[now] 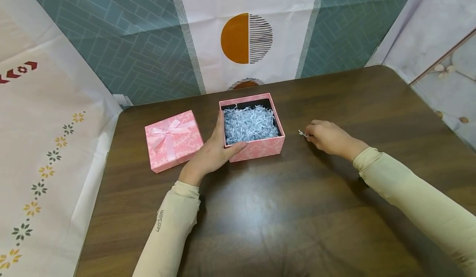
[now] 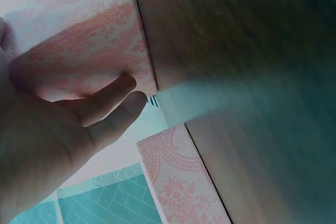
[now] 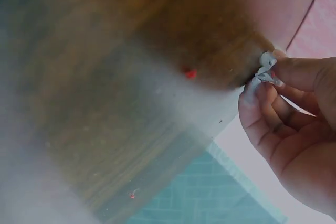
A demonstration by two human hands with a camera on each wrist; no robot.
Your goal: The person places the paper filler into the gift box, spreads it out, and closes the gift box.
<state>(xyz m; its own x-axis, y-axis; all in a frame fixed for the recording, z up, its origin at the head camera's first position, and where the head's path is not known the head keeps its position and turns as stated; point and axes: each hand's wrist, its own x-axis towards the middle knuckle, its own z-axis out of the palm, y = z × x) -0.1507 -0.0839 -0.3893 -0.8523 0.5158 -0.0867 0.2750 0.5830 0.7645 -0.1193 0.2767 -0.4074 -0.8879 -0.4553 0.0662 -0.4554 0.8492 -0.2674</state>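
Observation:
A pink patterned gift box [image 1: 256, 149] stands without its lid, filled with pale blue shredded paper [image 1: 251, 124]. My left hand [image 1: 213, 151] rests on its near left corner, thumb along the front rim and fingers along the left wall. In the left wrist view two fairly straight fingers [image 2: 113, 98] lie against the patterned box side [image 2: 79, 51]. To the right of the box, low over the table, my right hand [image 1: 327, 136] pinches a small pale strip of shredded paper [image 3: 264, 72] between thumb and fingertips.
The pink box lid [image 1: 174, 140], with a ribbon bow on top, lies left of the box. Tiny red bits, such as this red scrap [image 3: 190, 73], lie on the dark wooden table [image 1: 282, 219]. A patterned curtain [image 1: 148, 41] hangs behind the table's far edge.

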